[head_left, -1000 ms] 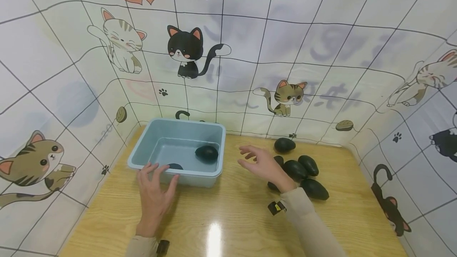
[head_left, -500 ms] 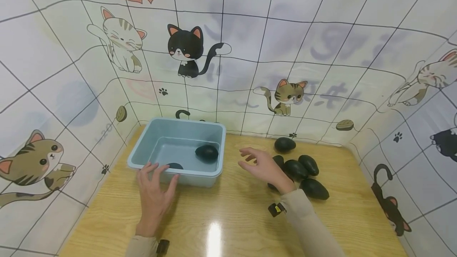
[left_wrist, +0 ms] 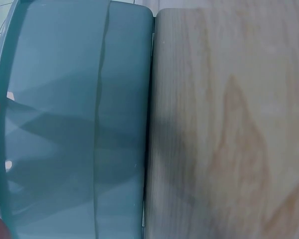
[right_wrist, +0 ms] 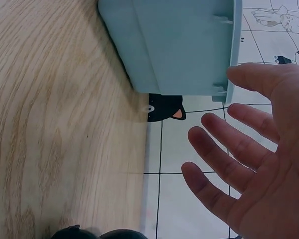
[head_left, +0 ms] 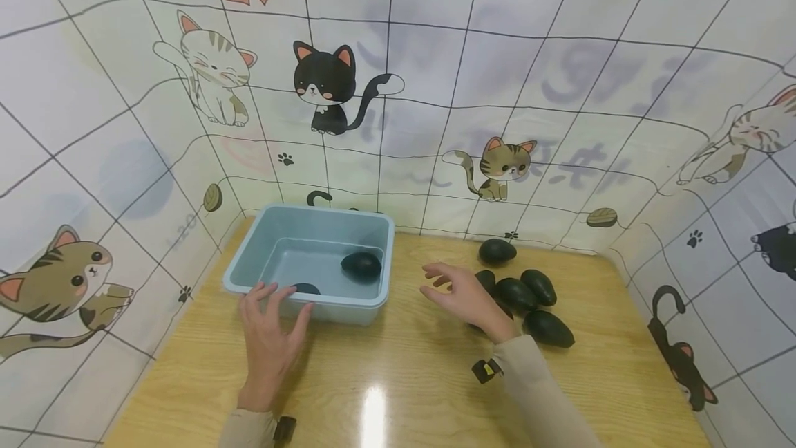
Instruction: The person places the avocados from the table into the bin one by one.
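Glossy, nearly black, avocado-shaped fruits (head_left: 517, 296) lie apart: at least six toward the table's (head_left: 423, 372) far right corner, some partly behind the right hand (head_left: 463, 294), empty, its fingers loosely bent; two in one pale-blue tub (head_left: 317, 225) at the far left corner. The left hand (head_left: 267, 337), fingers spread, touches its near rim.
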`<action>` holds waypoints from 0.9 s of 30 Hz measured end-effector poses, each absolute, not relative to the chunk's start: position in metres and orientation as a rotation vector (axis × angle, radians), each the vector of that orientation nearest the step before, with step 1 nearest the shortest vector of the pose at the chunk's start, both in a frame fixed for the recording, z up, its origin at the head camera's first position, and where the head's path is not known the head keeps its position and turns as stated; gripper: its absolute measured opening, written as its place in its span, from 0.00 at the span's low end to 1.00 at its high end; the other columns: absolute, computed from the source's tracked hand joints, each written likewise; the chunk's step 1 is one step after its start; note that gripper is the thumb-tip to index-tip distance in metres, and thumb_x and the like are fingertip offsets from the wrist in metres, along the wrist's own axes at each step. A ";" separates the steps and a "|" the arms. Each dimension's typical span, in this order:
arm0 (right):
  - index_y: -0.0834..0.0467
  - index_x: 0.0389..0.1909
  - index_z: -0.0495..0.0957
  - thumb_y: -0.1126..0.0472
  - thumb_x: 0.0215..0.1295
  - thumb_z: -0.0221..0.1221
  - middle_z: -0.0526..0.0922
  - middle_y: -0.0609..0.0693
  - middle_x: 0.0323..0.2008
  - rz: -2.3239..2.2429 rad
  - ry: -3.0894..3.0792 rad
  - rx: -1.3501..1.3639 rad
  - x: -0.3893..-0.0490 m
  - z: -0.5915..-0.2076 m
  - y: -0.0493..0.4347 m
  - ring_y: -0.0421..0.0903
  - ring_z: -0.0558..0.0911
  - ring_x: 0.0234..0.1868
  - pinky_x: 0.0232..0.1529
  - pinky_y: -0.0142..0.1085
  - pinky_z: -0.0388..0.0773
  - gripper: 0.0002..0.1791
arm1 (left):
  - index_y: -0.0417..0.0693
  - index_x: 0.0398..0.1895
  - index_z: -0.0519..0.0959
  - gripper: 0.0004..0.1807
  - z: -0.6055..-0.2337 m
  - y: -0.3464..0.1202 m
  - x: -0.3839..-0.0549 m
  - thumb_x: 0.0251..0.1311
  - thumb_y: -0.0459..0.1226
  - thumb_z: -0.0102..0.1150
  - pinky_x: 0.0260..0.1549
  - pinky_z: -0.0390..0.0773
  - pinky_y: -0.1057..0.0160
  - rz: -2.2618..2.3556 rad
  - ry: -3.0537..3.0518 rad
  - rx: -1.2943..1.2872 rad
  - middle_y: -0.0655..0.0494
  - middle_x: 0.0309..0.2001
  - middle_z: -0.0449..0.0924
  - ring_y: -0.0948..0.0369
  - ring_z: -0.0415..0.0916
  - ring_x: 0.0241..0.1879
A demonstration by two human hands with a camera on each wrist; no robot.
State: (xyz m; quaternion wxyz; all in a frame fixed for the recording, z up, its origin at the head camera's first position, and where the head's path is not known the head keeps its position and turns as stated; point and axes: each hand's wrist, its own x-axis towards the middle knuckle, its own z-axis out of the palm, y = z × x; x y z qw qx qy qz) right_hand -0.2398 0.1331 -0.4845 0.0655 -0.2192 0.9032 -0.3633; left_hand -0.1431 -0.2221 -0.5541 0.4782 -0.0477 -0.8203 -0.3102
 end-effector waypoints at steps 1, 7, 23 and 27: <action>0.52 0.71 0.78 0.49 0.74 0.65 0.86 0.52 0.64 -1.094 2.727 -0.657 -0.240 -0.485 0.134 0.52 0.87 0.58 0.61 0.56 0.82 0.27 | 0.37 0.48 0.83 0.30 -0.554 -0.222 -0.143 0.71 0.59 0.63 0.72 0.52 0.23 -0.756 -2.004 -0.116 0.27 0.54 0.73 0.28 0.67 0.62; 0.51 0.71 0.78 0.49 0.74 0.65 0.86 0.52 0.64 -1.084 2.724 -0.636 -0.239 -0.492 0.141 0.52 0.87 0.58 0.62 0.56 0.82 0.27 | 0.37 0.49 0.83 0.30 -0.554 -0.222 -0.142 0.71 0.59 0.63 0.73 0.51 0.23 -0.757 -2.010 -0.114 0.27 0.54 0.73 0.28 0.67 0.62; 0.53 0.71 0.77 0.49 0.75 0.64 0.86 0.56 0.63 -1.093 2.686 -0.536 -0.232 -0.510 0.159 0.54 0.86 0.59 0.62 0.58 0.80 0.27 | 0.38 0.49 0.83 0.30 -0.554 -0.222 -0.144 0.71 0.59 0.62 0.73 0.50 0.22 -0.761 -2.014 -0.119 0.27 0.55 0.73 0.28 0.67 0.62; 0.53 0.71 0.77 0.49 0.76 0.64 0.86 0.55 0.63 -1.095 2.681 -0.522 -0.230 -0.516 0.162 0.53 0.86 0.59 0.62 0.57 0.80 0.27 | 0.38 0.49 0.83 0.30 -0.555 -0.222 -0.144 0.71 0.59 0.62 0.73 0.50 0.22 -0.764 -2.016 -0.117 0.27 0.55 0.73 0.28 0.67 0.63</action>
